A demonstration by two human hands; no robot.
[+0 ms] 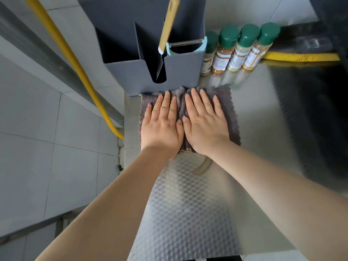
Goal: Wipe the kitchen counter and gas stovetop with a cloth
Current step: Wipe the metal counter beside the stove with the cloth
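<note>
A grey-purple cloth (227, 108) lies spread on the steel counter (259, 113), just in front of the grey utensil holder. My left hand (162, 125) presses flat on the cloth's left half, fingers straight. My right hand (204, 122) presses flat on its right half, fingers straight and pointing away from me. The two hands lie side by side, thumbs nearly touching. The cloth bunches up between them. The dark gas stovetop (323, 102) is at the right edge, mostly out of frame.
A grey utensil holder (150, 72) with a yellow-handled knife (168, 29) and a peeler (185, 45) stands right behind the cloth. Several green-capped spice bottles (239, 49) line the back wall. A yellow gas hose (75, 63) runs down the left. The counter's left edge (125, 147) is near.
</note>
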